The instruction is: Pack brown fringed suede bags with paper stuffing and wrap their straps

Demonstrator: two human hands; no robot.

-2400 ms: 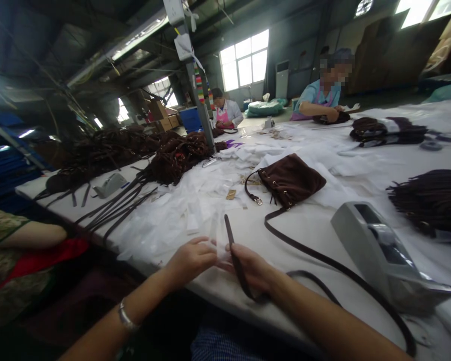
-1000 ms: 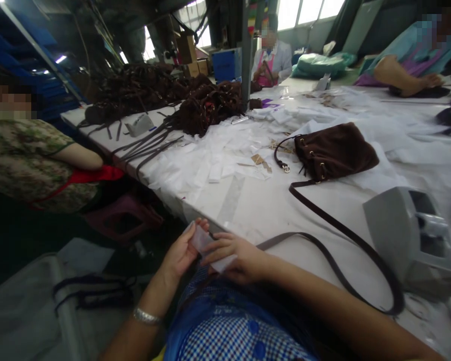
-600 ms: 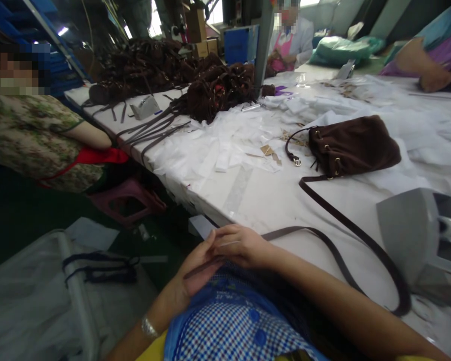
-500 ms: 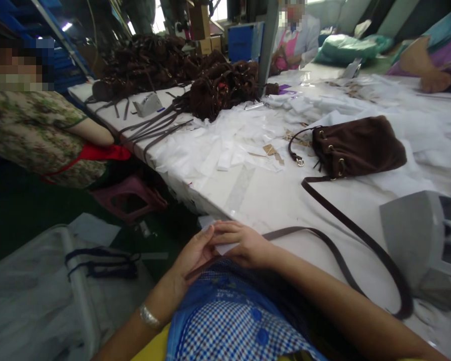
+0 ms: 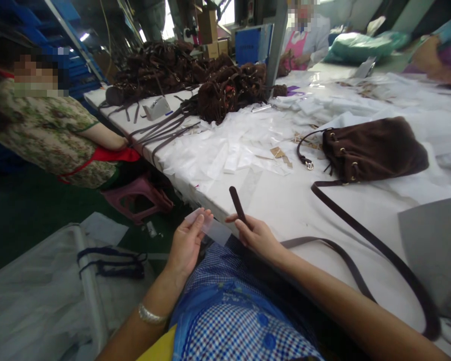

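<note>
My left hand (image 5: 186, 243) pinches a small translucent plastic sleeve (image 5: 218, 232) between thumb and fingers, just off the table's front edge. To its right, my right hand (image 5: 259, 236) is closed around the end of a dark brown strap (image 5: 239, 204), whose rounded tip sticks up above the fingers. Behind that hand the strap runs along the table and curves back to a brown drawstring bag (image 5: 376, 150). The bag lies on its side, with brass-coloured eyelets and a short buckled strap at its mouth.
Translucent wrappers (image 5: 233, 150) cover much of the white table. A grey tape dispenser (image 5: 432, 245) stands at the right, and brown bags (image 5: 218, 95) are heaped at the back. A person in a patterned shirt (image 5: 41, 120) is at the left, near a pink stool (image 5: 139, 200).
My hands, together before, have moved apart. The strap end now points up from my right hand, and the plastic sleeve is in my left hand. The view has shifted slightly.
</note>
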